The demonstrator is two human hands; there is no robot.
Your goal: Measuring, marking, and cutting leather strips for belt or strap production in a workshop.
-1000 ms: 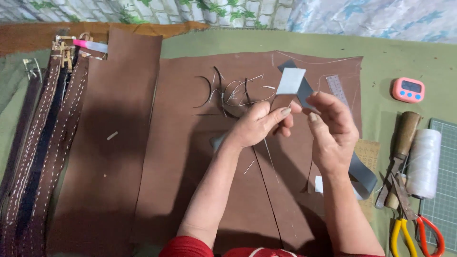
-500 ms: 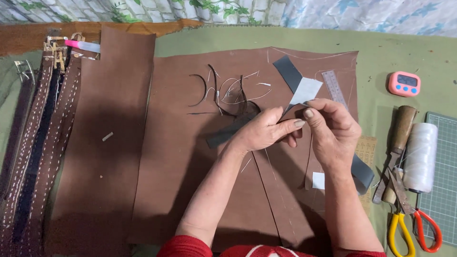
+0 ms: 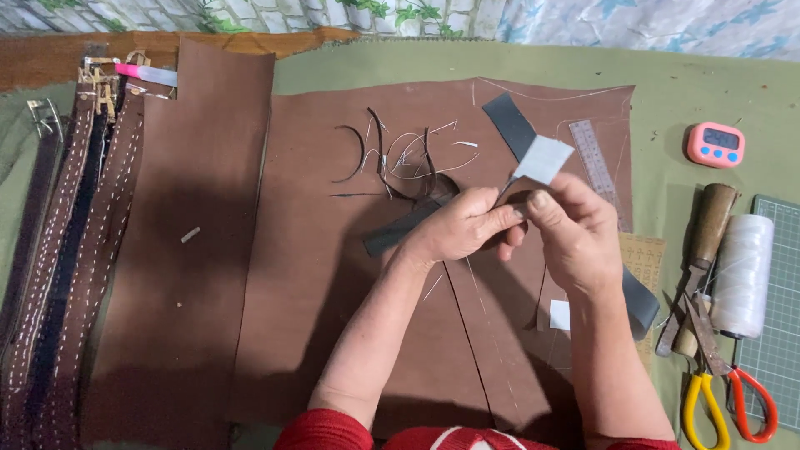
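A small white patch [image 3: 543, 158] sticks up at the middle of the brown leather sheet [image 3: 333, 275], pinched between both hands. The left hand [image 3: 461, 227] and right hand [image 3: 575, 233] touch, fingers closed on it. A pink timer [image 3: 715, 144] sits at 2 o'clock on the tabletop [image 3: 667, 100], scissors [image 3: 725, 392] at 4 o'clock.

My work surface is a table covered in olive-green cloth [image 3: 467, 62], with broad sheets of brown leather [image 3: 333, 275] spread across its middle and stitched brown leather straps [image 3: 50, 250] lying along its left edge. At right lie a round pink digital timer [image 3: 715, 144], a wooden-handled tool [image 3: 708, 225], a spool of white thread [image 3: 741, 275], yellow-and-red-handled scissors [image 3: 717, 383] and a green cutting mat [image 3: 779, 333].
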